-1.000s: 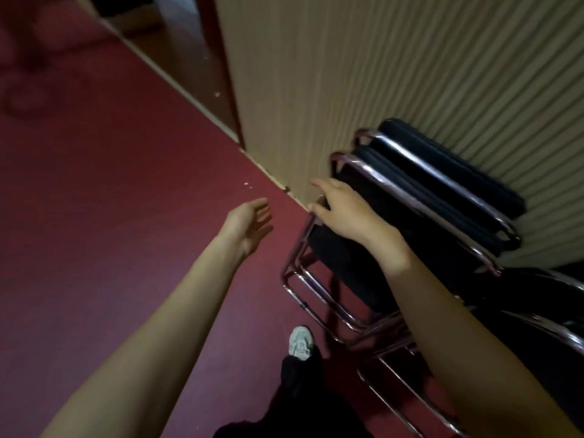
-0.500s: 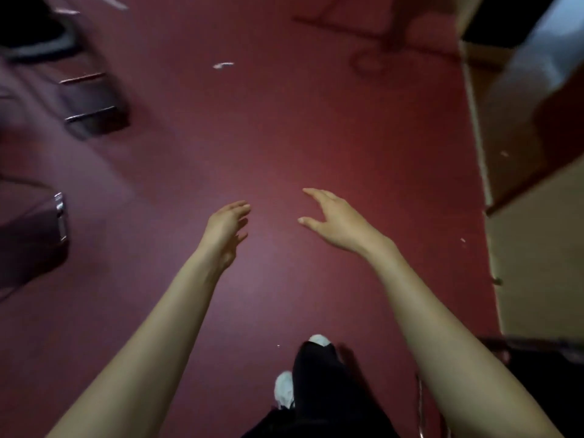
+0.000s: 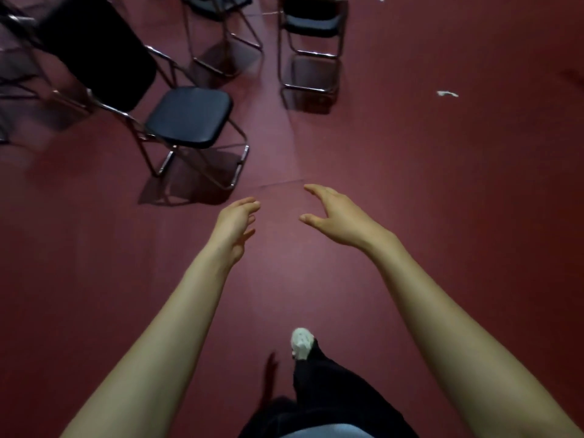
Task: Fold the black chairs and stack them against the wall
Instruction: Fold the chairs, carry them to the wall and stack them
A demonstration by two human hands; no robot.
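Our left grip (image 3: 237, 226) and right grip (image 3: 335, 219) were both spread and empty. The nearest black chair (image 3: 177, 128) stood unfolded at upper left. We judged it best to hold its backrest (image 3: 94, 49) and tip the seat (image 3: 202, 105) up.

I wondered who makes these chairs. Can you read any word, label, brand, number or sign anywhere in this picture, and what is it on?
No text can be read anywhere in this view.
Nearest black chair: no label or brand shows on its seat or backrest.
Farther black chair: too blurred to show any marking.
White scrap on the red floor: too small and blurred to tell whether it carries print.
White shoe: no legible mark.
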